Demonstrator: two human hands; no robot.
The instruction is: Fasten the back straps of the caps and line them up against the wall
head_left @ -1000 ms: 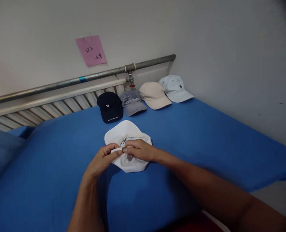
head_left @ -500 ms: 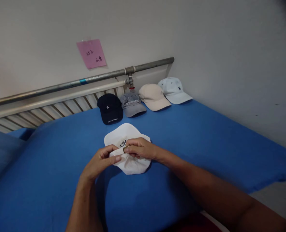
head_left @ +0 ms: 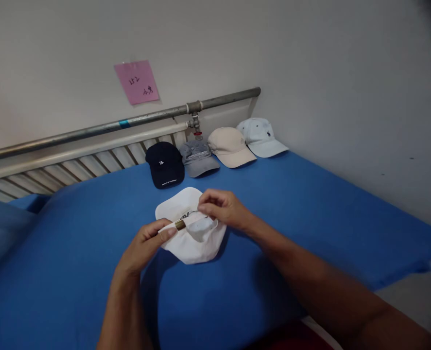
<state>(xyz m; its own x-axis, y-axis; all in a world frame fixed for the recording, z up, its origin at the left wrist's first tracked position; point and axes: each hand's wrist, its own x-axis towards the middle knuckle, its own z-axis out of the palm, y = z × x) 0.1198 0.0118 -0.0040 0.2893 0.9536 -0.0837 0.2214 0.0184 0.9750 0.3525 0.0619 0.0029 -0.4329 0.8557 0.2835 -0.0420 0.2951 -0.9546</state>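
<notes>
A white baseball cap (head_left: pixel 197 250) is on the blue-covered table in front of me, its brim pointing away and its back opening facing up. Across that opening runs the cap's white strap, with a brass-coloured buckle (head_left: pixel 180 224) on its left part. My left hand (head_left: pixel 147 243) pinches the cap's back edge just left of the buckle. Further along the strap, my right hand (head_left: pixel 222 209) is closed, thumb and forefinger gripping the strap at its right part. Dark lettering on the cap front is partly hidden behind the strap.
Along the back stand a black cap (head_left: pixel 165 165), a grey cap (head_left: pixel 199 159), a beige cap (head_left: pixel 232 147) and a pale blue cap (head_left: pixel 262 137). Behind them are a radiator (head_left: pixel 102 163) and a metal pipe (head_left: pixel 149 116). A pink paper (head_left: pixel 137 82) hangs on the wall.
My right hand has moved up and right from the buckle along the strap. The buckle and the strap's opening now show. My left hand has shifted slightly left, still holding the cap.
</notes>
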